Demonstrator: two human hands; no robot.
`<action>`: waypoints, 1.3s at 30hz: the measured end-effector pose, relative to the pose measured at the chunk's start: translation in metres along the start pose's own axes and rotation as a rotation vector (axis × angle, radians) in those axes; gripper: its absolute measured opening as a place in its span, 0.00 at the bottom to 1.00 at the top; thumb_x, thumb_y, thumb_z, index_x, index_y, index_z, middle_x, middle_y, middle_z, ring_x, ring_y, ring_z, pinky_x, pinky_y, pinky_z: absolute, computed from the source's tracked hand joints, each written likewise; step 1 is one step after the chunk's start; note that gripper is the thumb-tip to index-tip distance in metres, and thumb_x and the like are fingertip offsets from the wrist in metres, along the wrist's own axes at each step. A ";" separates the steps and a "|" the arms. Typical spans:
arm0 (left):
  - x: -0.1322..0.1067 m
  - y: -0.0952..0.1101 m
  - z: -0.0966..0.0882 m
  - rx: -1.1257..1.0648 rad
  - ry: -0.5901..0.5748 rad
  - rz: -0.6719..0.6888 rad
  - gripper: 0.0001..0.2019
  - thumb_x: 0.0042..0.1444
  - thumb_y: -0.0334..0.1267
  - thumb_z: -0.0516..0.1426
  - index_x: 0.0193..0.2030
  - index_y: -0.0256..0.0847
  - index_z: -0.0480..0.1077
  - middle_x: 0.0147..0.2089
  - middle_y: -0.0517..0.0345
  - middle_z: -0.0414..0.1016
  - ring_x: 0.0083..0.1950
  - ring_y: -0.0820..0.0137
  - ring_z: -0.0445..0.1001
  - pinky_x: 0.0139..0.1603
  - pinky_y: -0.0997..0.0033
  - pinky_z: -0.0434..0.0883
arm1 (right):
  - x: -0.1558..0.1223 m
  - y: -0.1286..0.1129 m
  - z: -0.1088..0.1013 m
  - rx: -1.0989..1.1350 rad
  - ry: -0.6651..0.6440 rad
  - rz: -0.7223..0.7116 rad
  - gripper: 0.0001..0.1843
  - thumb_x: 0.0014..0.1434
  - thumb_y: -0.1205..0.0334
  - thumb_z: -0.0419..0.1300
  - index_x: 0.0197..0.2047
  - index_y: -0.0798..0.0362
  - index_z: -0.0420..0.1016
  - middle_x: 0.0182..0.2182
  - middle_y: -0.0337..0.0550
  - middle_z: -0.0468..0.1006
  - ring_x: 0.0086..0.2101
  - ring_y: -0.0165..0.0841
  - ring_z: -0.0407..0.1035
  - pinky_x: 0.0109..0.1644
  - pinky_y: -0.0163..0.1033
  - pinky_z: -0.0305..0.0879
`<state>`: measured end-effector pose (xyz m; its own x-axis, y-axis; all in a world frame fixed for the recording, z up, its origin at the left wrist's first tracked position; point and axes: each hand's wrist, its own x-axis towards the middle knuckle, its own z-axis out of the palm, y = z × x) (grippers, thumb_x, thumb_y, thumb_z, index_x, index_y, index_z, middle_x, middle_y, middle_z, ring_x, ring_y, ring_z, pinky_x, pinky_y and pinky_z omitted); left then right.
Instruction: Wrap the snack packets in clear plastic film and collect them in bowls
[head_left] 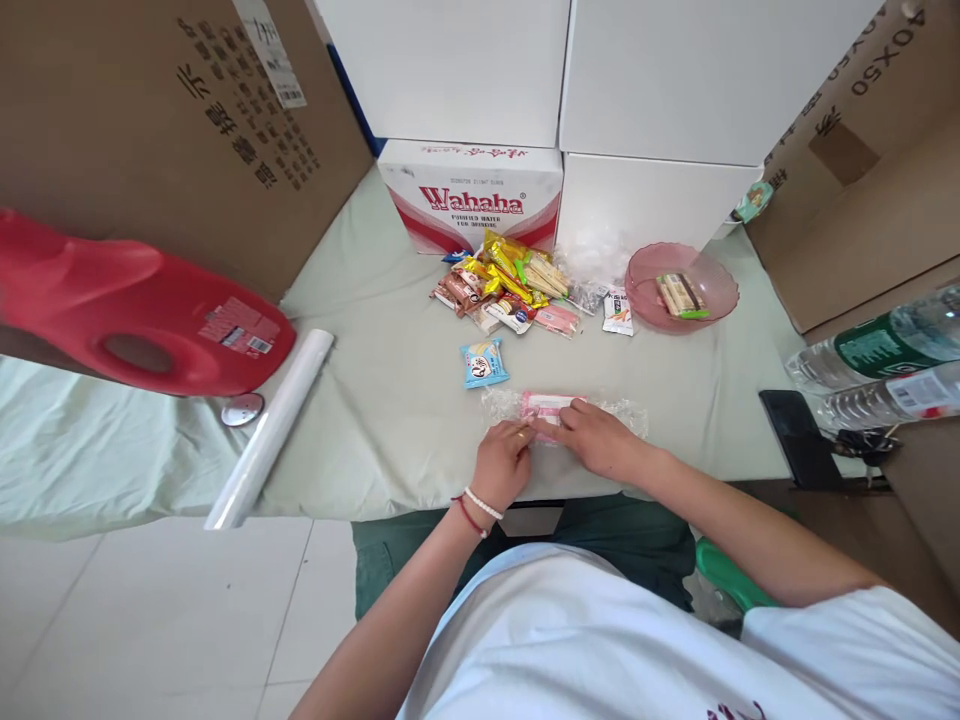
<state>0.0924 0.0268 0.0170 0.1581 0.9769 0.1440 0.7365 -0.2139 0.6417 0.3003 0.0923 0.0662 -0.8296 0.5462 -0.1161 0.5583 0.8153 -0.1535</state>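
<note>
A pink-and-white snack packet (546,402) lies on clear plastic film (626,412) near the front edge of the table. My left hand (504,458) is closed at the packet's near left corner, with its fingertips gathered on the film. From the right, my right hand (600,438) reaches over the packet. Its index finger points toward my left fingertips, and its other fingers curl on the packet and film. Just beyond my left hand sits a light-blue wrapped snack (484,362), touched by neither hand.
Several wrapped snacks (499,285) are heaped before a Wahaha carton (472,200). Crumpled clear film (592,255) lies beside a pink bowl (720,312) holding a snack. At left are a red jug (172,300) and film roll (274,430); at right, bottles (892,345) and a phone (799,435).
</note>
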 end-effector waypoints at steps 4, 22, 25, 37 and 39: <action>-0.004 -0.032 -0.014 -0.205 0.445 -0.316 0.19 0.66 0.38 0.46 0.50 0.45 0.78 0.58 0.50 0.80 0.61 0.62 0.76 0.66 0.51 0.72 | -0.001 -0.006 0.008 -0.047 0.021 -0.007 0.29 0.70 0.72 0.53 0.70 0.44 0.69 0.41 0.50 0.75 0.43 0.43 0.63 0.46 0.45 0.62; 0.025 0.038 0.025 -0.170 0.292 -0.203 0.14 0.67 0.41 0.53 0.55 0.42 0.73 0.56 0.46 0.81 0.57 0.61 0.80 0.58 0.56 0.77 | -0.014 -0.019 0.029 0.081 0.197 0.114 0.16 0.71 0.66 0.55 0.55 0.50 0.80 0.43 0.53 0.74 0.46 0.46 0.63 0.49 0.51 0.65; 0.010 0.044 0.036 0.045 0.174 0.043 0.22 0.70 0.43 0.51 0.67 0.39 0.67 0.70 0.42 0.70 0.73 0.55 0.67 0.70 0.47 0.67 | -0.034 -0.027 0.032 0.219 0.302 0.103 0.15 0.69 0.68 0.54 0.50 0.52 0.82 0.49 0.55 0.76 0.54 0.48 0.63 0.56 0.56 0.67; -0.005 0.035 0.049 0.340 0.072 0.182 0.35 0.71 0.40 0.49 0.80 0.35 0.42 0.79 0.40 0.52 0.81 0.55 0.49 0.77 0.47 0.57 | -0.068 0.031 0.044 0.334 0.529 0.790 0.17 0.61 0.46 0.63 0.42 0.53 0.77 0.61 0.60 0.69 0.65 0.56 0.56 0.66 0.63 0.60; -0.005 0.035 0.048 0.367 0.083 0.190 0.34 0.71 0.40 0.49 0.80 0.34 0.44 0.79 0.40 0.53 0.81 0.55 0.50 0.77 0.48 0.57 | -0.068 0.029 0.039 0.465 0.524 0.741 0.14 0.62 0.48 0.60 0.37 0.51 0.74 0.59 0.56 0.72 0.61 0.49 0.64 0.63 0.55 0.64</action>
<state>0.1492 0.0142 0.0024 0.2711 0.9133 0.3041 0.8872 -0.3596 0.2891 0.3732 0.0708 0.0310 -0.1113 0.9897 0.0897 0.7899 0.1429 -0.5963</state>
